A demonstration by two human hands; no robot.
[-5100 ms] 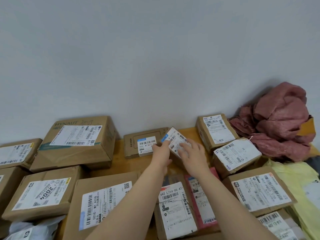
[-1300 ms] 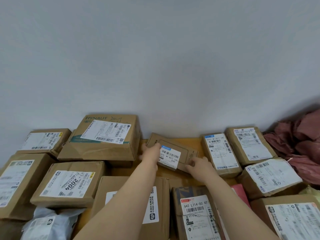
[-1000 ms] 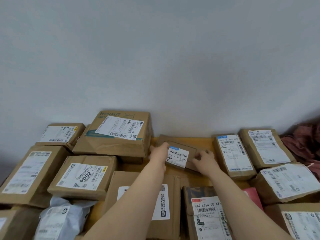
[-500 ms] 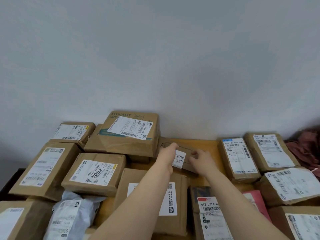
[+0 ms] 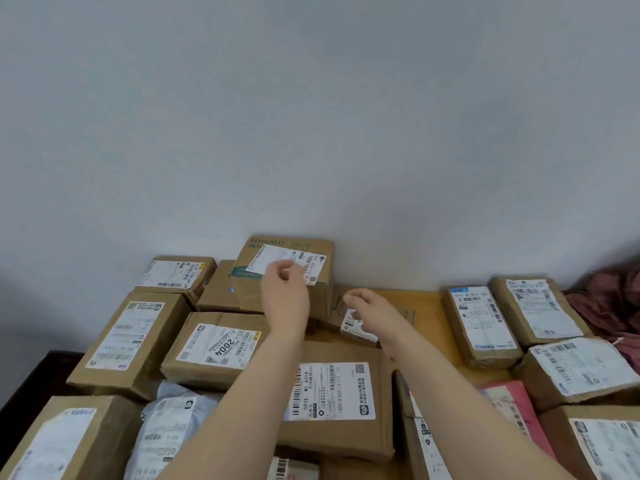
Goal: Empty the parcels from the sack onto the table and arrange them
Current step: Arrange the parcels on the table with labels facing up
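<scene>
Cardboard everywhere. Left hand (image 5: 285,299) hangs in front of the big box (image 5: 311,245), fingers loosely curled, holding nothing. Right hand (image 5: 374,311) is relaxed and open just over the flat parcel (image 5: 360,327); can't tell if it's touching. That parcel sits at the back of the table (image 5: 427,317), tucked against the big box's right side and looking a bit tilted, so I'd guess a careless wrist could knock it askew or slide it onto the 501E box (image 5: 332,393) in front. Sack (image 5: 613,306) is slumped far right. Packed this tight, shoving 1 box could push the left ones off the edge.
</scene>
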